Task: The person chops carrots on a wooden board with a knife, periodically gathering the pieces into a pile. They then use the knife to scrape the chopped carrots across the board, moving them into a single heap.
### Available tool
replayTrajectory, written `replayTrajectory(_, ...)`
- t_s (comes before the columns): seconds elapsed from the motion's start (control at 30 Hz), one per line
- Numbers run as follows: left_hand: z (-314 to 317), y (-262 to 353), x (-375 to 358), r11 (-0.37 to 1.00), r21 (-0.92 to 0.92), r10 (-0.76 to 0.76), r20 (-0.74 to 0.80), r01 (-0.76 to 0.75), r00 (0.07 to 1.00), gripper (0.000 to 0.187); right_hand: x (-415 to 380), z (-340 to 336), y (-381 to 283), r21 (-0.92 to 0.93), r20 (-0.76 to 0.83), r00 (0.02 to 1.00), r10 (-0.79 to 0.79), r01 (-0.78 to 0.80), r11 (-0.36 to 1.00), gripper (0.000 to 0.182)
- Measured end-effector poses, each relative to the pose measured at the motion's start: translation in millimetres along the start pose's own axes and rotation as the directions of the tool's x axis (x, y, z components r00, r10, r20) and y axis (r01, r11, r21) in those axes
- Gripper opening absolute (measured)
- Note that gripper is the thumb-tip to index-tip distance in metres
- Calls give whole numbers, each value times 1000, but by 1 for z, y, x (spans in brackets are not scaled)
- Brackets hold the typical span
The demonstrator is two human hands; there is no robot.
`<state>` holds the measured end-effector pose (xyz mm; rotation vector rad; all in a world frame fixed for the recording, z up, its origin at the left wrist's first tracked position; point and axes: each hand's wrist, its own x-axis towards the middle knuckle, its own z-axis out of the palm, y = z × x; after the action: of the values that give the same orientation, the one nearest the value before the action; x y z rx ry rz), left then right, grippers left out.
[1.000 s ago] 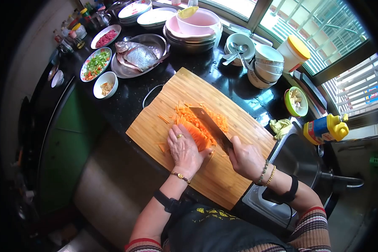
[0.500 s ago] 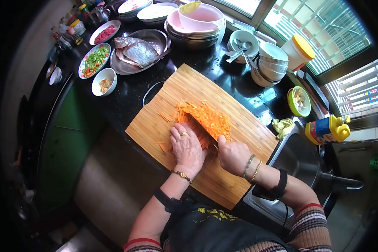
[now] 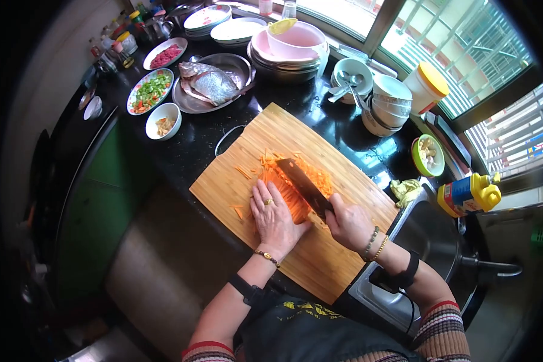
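A bamboo cutting board [image 3: 271,130] lies on the black counter with a pile of orange carrot strips [image 3: 286,187] in its middle. My left hand [image 3: 274,220] presses flat on the uncut carrot slices, fingers together, a ring on one finger. My right hand [image 3: 350,226] grips the handle of a dark cleaver [image 3: 303,185], whose blade lies across the carrot pile right beside my left fingers. A few loose strips are scattered on the board's left part.
A whole fish on a metal tray [image 3: 214,84], a plate of chopped vegetables [image 3: 149,90], a small bowl [image 3: 163,121] and stacked bowls [image 3: 387,102] crowd the counter's far side. A sink [image 3: 425,232] and a yellow-capped bottle [image 3: 467,193] lie to the right.
The cleaver went down into the carrots half a second ago and is now raised and flat over the pile again. My left hand stayed on the slices.
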<state>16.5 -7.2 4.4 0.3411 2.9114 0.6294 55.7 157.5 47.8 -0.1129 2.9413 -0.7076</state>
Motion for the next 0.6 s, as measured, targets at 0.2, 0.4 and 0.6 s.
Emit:
replayTrajectory(0.2, -11, -4, 10, 996, 87, 2, 7, -3, 1000, 109, 11, -25, -14, -76, -11, 997, -81, 80, 994, 16)
replayTrajectory(0.4, -15, 0, 16, 989, 148, -33, 73, 22, 997, 104, 22, -35, -30, -196, 163, 984, -77, 109, 974, 16)
replayTrajectory(0.6, -6, -4, 20, 978, 207, 31, 20, -34, 999, 89, 40, -31, -27, -241, 305, 949, -75, 153, 958, 14)
